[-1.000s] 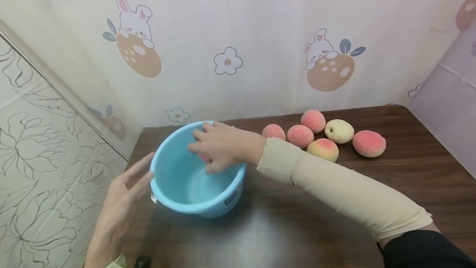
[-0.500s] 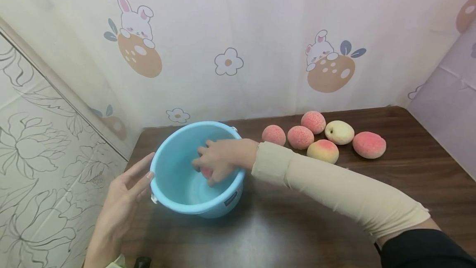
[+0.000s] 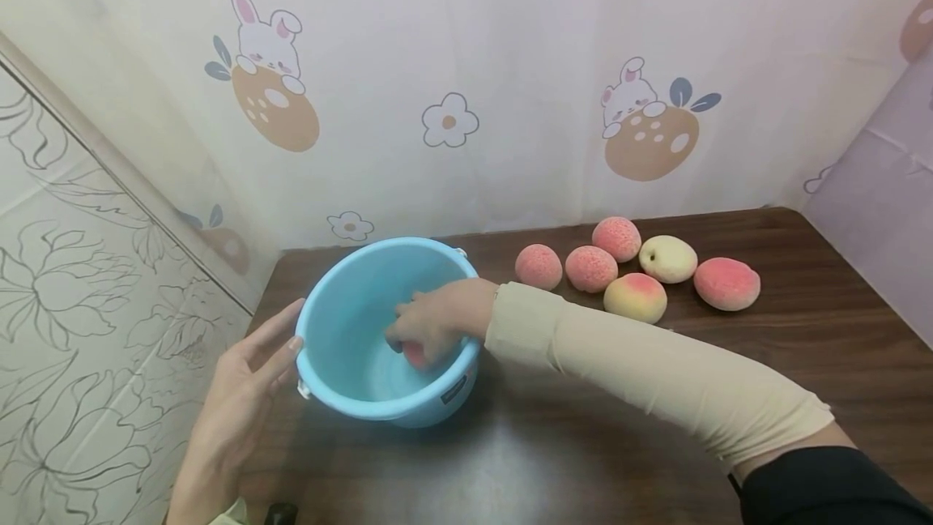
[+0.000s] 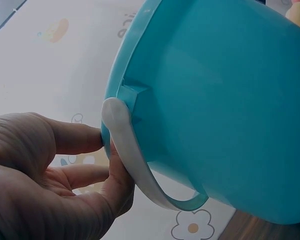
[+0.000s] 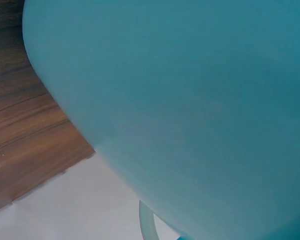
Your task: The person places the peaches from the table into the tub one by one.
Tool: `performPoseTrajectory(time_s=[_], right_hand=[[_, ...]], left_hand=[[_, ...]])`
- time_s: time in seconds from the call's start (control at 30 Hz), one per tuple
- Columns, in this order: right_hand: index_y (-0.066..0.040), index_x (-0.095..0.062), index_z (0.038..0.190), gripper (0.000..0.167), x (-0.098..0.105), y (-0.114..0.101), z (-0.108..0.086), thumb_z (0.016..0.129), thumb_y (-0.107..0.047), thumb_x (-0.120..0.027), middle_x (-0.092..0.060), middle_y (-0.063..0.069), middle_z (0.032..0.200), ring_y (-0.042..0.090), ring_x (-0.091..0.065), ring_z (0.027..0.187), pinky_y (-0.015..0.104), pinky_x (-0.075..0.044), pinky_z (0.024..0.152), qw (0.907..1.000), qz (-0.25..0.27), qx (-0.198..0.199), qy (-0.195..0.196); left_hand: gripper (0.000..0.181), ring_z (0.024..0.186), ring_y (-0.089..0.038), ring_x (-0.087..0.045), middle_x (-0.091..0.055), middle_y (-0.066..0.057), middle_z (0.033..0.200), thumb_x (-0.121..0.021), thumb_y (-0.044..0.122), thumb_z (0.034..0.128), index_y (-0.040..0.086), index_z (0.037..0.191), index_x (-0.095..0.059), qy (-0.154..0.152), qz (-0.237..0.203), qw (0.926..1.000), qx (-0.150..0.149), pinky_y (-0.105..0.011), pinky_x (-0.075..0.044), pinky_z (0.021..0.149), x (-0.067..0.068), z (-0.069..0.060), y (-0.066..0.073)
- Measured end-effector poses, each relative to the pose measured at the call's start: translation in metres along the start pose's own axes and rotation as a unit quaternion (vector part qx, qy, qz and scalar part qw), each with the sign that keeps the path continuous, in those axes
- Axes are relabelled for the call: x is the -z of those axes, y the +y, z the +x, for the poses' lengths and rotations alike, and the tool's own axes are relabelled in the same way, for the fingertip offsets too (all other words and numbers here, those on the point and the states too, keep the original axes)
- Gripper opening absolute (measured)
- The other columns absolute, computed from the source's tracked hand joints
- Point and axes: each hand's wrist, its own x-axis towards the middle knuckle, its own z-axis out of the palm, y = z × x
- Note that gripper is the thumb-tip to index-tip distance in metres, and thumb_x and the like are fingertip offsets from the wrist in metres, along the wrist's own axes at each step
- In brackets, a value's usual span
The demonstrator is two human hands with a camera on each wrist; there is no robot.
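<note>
A light blue bucket [image 3: 342,322] stands on the left half of the table in the head view. My left hand [image 3: 240,395] pinches its left rim; the left wrist view shows thumb and fingers at the rim beside the white handle [image 4: 135,160]. Inside the bucket, low near its right wall, my right hand [image 3: 445,316] holds a pink peach [image 3: 415,354], partly covered by the fingers. In the right wrist view the bucket's outer wall [image 5: 165,100] fills most of the picture and hides that hand.
Several peaches, pink like this peach [image 3: 591,268] or yellowish like this one [image 3: 634,298], lie on the dark wooden table [image 3: 554,436] right of the bucket. A patterned curtain [image 3: 510,63] hangs behind. A small black object [image 3: 280,514] shows at the bottom edge.
My right hand has moved down deeper into the bucket with the peach. The left hand stays at the rim, and the bucket and the other peaches have not moved.
</note>
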Motion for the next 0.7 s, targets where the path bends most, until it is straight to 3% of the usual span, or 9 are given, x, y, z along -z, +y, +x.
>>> performPoseTrajectory(time_s=[0.23, 0.7], right_hand=[[-0.029, -0.069, 0.121, 0.030, -0.0043, 0.0002, 0.0003, 0.092, -0.026, -0.077, -0.064, -0.010, 0.102, 0.013, -0.059, 0.099, 0.033, -0.053, 0.085, 0.9995, 0.030, -0.006, -0.009], [-0.029, -0.072, 0.131, 0.038, -0.0065, 0.0011, 0.0003, 0.093, -0.028, -0.078, -0.066, -0.010, 0.110, 0.019, -0.056, 0.107, 0.039, -0.051, 0.096, 0.9973, 0.012, -0.062, -0.037]], left_hand=[[0.055, 0.134, 0.003, -0.056, -0.043, -0.009, 0.166, -0.062, 0.022, 0.1061, 0.009, 0.157, -0.045, -0.011, -0.028, 0.9992, -0.024, -0.016, -0.052, 0.101, 0.0017, -0.0013, -0.0008], [0.056, 0.139, 0.000, -0.052, -0.043, -0.007, 0.166, -0.063, 0.025, 0.1057, 0.012, 0.157, -0.046, -0.012, -0.023, 0.9995, -0.018, -0.016, -0.051, 0.101, 0.0011, -0.0019, -0.0002]])
